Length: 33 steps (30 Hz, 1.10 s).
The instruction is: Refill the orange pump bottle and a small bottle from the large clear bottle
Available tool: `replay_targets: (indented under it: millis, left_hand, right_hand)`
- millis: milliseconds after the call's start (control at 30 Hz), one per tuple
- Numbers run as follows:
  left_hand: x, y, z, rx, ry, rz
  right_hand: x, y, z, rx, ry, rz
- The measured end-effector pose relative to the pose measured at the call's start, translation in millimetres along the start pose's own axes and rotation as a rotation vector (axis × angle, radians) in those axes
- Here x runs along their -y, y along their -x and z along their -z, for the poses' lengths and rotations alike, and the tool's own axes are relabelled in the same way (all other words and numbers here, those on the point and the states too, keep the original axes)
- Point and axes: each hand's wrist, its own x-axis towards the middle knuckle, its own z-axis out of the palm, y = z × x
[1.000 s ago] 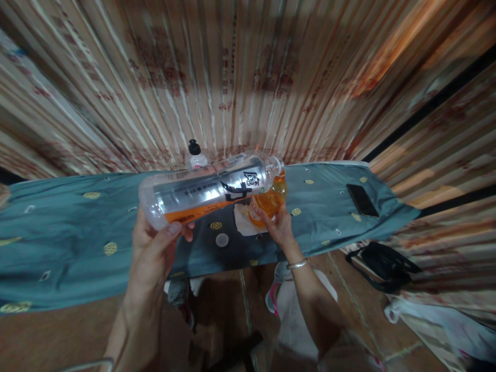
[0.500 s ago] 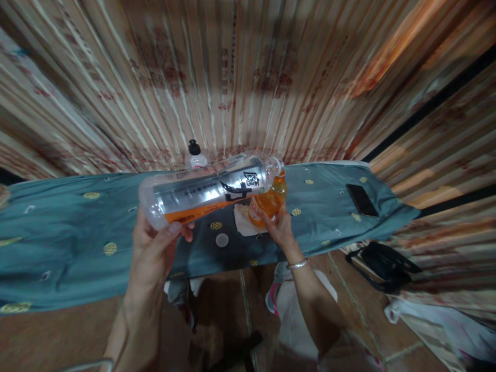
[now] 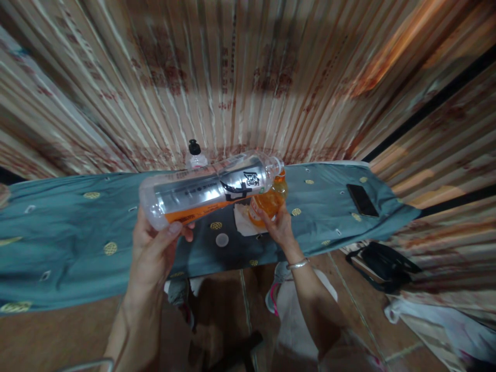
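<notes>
- Against the frame half a second back I see almost nothing changed: my left hand [image 3: 155, 243] still clasps the base of the large clear bottle [image 3: 209, 188], and my right hand [image 3: 277, 225] is still wrapped around the small orange bottle [image 3: 269, 199]; both bottles keep their places.
- My left hand grips the large bottle at its bottom end, thumb across the near side; the bottle lies nearly level, its neck pointing right and slightly up, with a thin band of orange liquid pooled along its lower side.
- The large bottle's mouth sits right at the top of the small orange bottle; I cannot tell whether they touch.
- My right hand holds the small bottle low on its body, a bangle [image 3: 297, 264] on that wrist.
- Under the small bottle lies a white napkin [image 3: 242, 217], and a round white cap [image 3: 222, 239] rests just beside it on the blue-green cloth of the table [image 3: 70, 232].
- Behind the large bottle stands a black-capped bottle [image 3: 194, 153].
- A dark phone [image 3: 362, 200] lies well to the right on the cloth.
</notes>
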Motion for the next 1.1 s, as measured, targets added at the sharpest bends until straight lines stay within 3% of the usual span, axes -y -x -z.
replay_targets:
  millis: [1100]
  left_hand:
    - [1.8,-1.8,1.3,0.017,0.029,0.019]
  right_hand:
    - [0.1,1.2,-0.4,-0.011,0.005,0.005]
